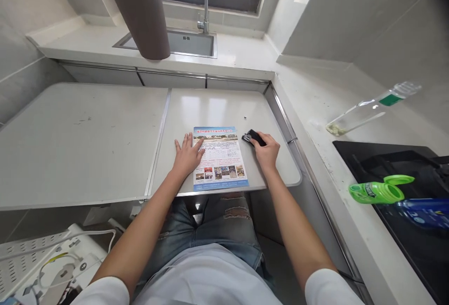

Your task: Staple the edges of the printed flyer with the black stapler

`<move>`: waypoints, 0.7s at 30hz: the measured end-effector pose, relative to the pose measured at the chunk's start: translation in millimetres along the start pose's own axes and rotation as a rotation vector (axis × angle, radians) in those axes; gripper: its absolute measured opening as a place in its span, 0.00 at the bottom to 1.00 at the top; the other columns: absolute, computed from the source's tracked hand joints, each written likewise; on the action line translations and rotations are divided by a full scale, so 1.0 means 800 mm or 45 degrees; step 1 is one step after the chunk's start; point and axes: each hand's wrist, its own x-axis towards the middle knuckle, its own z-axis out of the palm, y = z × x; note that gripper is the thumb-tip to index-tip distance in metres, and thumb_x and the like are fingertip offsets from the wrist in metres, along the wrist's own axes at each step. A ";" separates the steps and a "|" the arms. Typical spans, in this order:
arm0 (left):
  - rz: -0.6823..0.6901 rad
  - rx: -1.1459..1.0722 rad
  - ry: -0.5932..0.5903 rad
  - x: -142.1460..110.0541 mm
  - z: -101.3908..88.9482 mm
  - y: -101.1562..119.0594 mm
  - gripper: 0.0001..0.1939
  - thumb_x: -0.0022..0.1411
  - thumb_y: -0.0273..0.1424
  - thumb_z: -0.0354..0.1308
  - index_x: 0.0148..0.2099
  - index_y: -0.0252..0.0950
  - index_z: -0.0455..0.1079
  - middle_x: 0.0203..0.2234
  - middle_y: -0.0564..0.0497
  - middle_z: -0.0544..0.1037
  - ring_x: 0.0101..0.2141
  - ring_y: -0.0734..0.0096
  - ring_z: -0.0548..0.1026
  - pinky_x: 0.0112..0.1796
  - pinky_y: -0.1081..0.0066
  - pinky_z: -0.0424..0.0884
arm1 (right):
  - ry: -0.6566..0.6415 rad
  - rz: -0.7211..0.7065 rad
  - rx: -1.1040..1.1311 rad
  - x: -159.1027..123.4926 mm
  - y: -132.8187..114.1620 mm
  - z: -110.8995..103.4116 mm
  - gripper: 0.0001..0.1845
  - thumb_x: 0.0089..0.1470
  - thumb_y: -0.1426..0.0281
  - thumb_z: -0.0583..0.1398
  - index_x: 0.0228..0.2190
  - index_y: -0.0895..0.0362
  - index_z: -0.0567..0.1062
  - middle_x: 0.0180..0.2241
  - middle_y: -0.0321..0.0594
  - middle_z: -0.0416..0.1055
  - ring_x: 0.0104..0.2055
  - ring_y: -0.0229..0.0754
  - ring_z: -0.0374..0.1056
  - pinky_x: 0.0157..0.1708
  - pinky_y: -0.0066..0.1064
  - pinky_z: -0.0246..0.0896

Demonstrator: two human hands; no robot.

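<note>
Left hand spread on a flyer, right hand gripping a stapler beside it.
On the white folding table with a metal rim [112, 132] lies the rectangular, colour-printed paper flyer [220, 160], long axis running away from the person, blue-and-red heading at the far end. The left hand [187, 157] rests flat, fingers spread, partly over its left edge. The right hand [267, 150] pinches the small black stapler [254, 137] just beyond the flyer's right edge, long axis roughly crosswise, free end pointing left. Beyond it lies a tiny silvery bit [245, 118].
</note>
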 end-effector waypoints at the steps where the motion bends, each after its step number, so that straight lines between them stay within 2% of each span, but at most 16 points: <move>1: -0.001 0.002 0.002 0.000 0.000 -0.001 0.28 0.74 0.43 0.42 0.72 0.45 0.58 0.73 0.38 0.50 0.72 0.44 0.47 0.65 0.31 0.41 | -0.055 -0.030 -0.023 0.000 0.003 0.002 0.13 0.57 0.62 0.66 0.44 0.53 0.82 0.41 0.43 0.80 0.43 0.50 0.75 0.47 0.41 0.67; 7: -0.009 -0.017 0.039 0.000 0.001 -0.003 0.28 0.75 0.39 0.40 0.72 0.39 0.58 0.72 0.36 0.53 0.71 0.47 0.50 0.65 0.32 0.43 | -0.306 -0.169 0.004 -0.005 0.007 0.004 0.13 0.60 0.65 0.65 0.47 0.50 0.81 0.44 0.41 0.80 0.47 0.50 0.75 0.49 0.43 0.67; 15: -0.075 -0.048 0.081 0.002 0.003 -0.005 0.26 0.74 0.35 0.40 0.70 0.39 0.61 0.71 0.39 0.56 0.70 0.51 0.55 0.67 0.37 0.45 | -0.547 -0.237 0.137 -0.014 0.007 -0.037 0.13 0.61 0.64 0.65 0.48 0.48 0.80 0.46 0.38 0.80 0.47 0.50 0.75 0.49 0.43 0.66; 18: -0.096 -0.086 0.114 0.003 0.003 -0.006 0.26 0.74 0.32 0.40 0.68 0.38 0.63 0.70 0.39 0.58 0.69 0.53 0.57 0.67 0.39 0.46 | -0.665 -0.307 0.134 -0.019 0.002 -0.045 0.13 0.61 0.63 0.65 0.48 0.47 0.80 0.46 0.38 0.80 0.47 0.50 0.75 0.48 0.43 0.63; 21: -0.082 -0.115 0.123 0.001 -0.001 -0.006 0.26 0.73 0.31 0.41 0.69 0.41 0.64 0.72 0.42 0.55 0.70 0.51 0.54 0.67 0.36 0.45 | -0.660 -0.377 0.115 -0.029 0.000 -0.044 0.13 0.62 0.62 0.64 0.49 0.47 0.79 0.46 0.38 0.81 0.47 0.49 0.75 0.48 0.44 0.62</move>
